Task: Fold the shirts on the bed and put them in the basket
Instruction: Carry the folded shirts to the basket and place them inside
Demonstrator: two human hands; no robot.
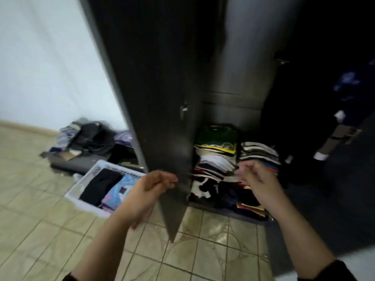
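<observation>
A white laundry basket (92,172) stands on the tiled floor at the left, partly behind the open wardrobe door (162,98). In it lie a folded black shirt (101,185) and a folded blue patterned shirt (119,189). My left hand (152,189) grips the edge of the dark door low down, with its fingers curled round it. My right hand (257,177) hovers in front of the wardrobe's bottom shelf, fingers loosely curled, holding nothing. The view is blurred by motion. No bed is in view.
Stacks of folded clothes (217,159) fill the wardrobe's bottom shelf, with a striped stack (259,153) beside them. A heap of dark clothes (89,138) lies on the floor by the white wall. A second dark door (324,199) stands open at the right.
</observation>
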